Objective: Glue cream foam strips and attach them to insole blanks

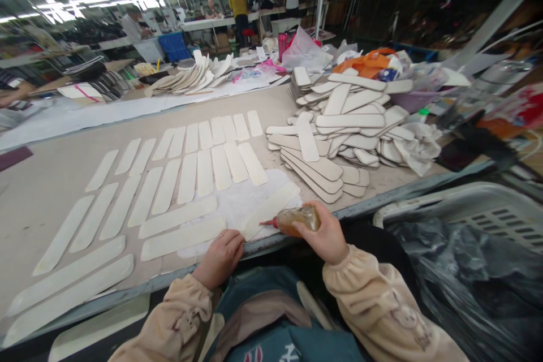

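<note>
The person's right hand [326, 237] is closed around a small see-through squeeze bottle [299, 219]. The bottle lies on its side and has brown-yellow stuff in it. Its red tip [268, 223] touches the near end of a long flat cream strip [271, 208] with round ends. That strip lies on a thin white sheet [241, 198], just past both hands.

The left hand [221, 257] is just beside the right one, at the near edge of the grey-brown table [38, 198]. Its fingers are bent and the tips press on the white sheet, close to the strip. It holds nothing that can be seen.

To the right of the right hand stands a grey plastic basket [458, 197] with slots in its rim. A black plastic bag [449, 260] fills it. What is in the bag cannot be seen, and the basket is cut off at the picture's edge.

Past the right hand is a big heap of cream strips [343, 130]. Behind the heap is a purple bowl [409, 103], and the heap hides most of it, so what it holds cannot be told.

To the left of the left hand, and past it, many more cream strips lie flat in rows [186, 178].

Far past the left hand is a blue crate [175, 45], too small to see inside. The people at the far tables are blurry.
</note>
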`<state>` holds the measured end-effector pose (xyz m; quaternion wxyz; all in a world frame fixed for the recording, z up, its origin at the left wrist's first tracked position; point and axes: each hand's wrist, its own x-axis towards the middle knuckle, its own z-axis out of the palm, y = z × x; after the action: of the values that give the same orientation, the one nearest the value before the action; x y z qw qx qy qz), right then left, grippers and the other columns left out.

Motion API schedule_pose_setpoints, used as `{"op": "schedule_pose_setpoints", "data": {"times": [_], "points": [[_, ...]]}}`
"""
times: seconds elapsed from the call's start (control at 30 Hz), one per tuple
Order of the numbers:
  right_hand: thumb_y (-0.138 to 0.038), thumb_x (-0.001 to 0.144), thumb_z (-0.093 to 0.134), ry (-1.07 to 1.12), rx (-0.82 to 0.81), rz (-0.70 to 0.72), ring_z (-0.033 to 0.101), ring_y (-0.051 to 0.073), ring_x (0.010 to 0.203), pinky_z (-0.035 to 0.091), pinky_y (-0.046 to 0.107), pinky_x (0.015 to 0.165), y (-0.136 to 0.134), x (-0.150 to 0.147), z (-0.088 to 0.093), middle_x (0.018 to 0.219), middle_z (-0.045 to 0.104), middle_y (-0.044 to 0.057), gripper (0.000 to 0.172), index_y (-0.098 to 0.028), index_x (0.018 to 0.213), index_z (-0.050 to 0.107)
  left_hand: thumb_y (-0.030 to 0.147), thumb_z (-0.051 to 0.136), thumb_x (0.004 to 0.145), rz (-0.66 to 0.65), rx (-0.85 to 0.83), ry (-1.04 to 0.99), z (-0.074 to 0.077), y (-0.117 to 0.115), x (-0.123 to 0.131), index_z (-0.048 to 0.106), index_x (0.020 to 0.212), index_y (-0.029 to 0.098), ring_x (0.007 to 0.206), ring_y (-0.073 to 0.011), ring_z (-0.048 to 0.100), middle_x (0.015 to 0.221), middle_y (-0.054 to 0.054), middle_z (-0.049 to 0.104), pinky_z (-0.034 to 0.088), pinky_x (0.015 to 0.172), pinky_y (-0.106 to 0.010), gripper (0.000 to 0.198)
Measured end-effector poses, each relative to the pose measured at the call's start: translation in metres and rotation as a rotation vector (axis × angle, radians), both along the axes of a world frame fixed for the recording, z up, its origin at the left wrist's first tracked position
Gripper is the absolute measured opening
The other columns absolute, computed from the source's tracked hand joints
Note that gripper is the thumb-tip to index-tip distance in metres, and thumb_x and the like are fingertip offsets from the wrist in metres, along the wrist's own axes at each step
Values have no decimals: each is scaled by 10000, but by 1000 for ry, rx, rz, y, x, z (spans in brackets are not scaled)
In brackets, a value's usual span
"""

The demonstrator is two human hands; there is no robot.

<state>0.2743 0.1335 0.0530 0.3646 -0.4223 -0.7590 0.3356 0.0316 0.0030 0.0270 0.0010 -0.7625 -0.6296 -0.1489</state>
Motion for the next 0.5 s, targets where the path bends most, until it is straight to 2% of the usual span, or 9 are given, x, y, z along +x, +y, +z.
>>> {"op": "schedule_pose_setpoints", "data": {"times": [0.1,0.23,0.3,0.4,0.5], "points": [[-396,705,660,0,31,-140,590,236,849,490,377,788,12,11,-3,955,607,59,409,-196,1038,532,169,438,881,6,-4,-7,1,0,1,569,847,167,810,-154,521,850,-57,573,469,774,-306,136],[-427,707,648,12,94,-275,587,249,878,476,402,824,22,20,-6,976,605,72,429,-188,1043,530,161,435,875,-4,-4,-20,2,1,0,568,836,172,805,-153,525,845,-54,571,470,759,-296,140],[-440,707,651,21,96,-271,590,249,873,480,399,820,21,19,-7,969,608,74,437,-185,1040,529,158,435,871,1,-6,-28,1,3,-2,570,835,174,808,-153,525,841,-52,569,471,755,-292,140],[-457,708,655,44,28,-163,603,238,829,501,375,771,17,16,-6,936,623,68,440,-183,1032,536,158,435,864,20,-9,-9,3,4,0,569,810,174,802,-155,528,821,-49,561,474,748,-292,145],[-514,699,657,82,-49,-143,608,217,709,519,346,658,12,17,-7,850,630,43,463,-193,1020,564,173,415,869,51,-21,13,14,-1,7,562,793,172,767,-147,534,801,-47,552,483,713,-275,165]]}}
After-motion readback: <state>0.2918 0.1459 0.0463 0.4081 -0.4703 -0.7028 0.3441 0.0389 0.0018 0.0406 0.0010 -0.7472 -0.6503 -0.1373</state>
